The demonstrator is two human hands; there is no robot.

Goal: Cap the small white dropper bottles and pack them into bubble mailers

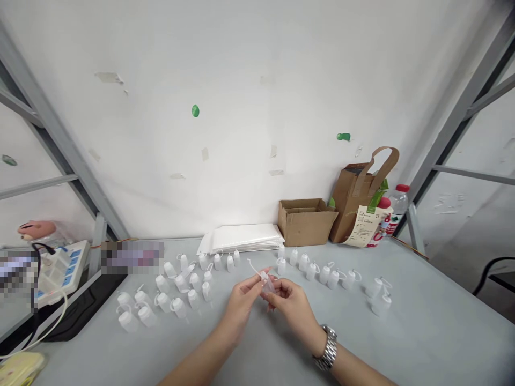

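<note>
Both hands hold one small translucent squeeze bottle (269,285) above the middle of the grey table. My left hand (244,295) pinches its neck, where a thin white strap sticks up to the left. Around the lower body, the fingers of my right hand (290,299) are closed; a metal watch (329,348) is on that wrist. Several similar bottles stand to the left, among them a front bottle (127,321). More bottles form a loose row on the right, including a bottle (333,279); at its far end one bottle (381,304) seems tilted.
Against the wall lie stacked white padded envelopes (245,238), beside an open cardboard box (308,228). A brown paper bag (350,198) with a receipt and a red-capped plastic bottle (399,201) stand at the back right. On the left are a white power strip (72,273), cables and a black mat (84,308).
</note>
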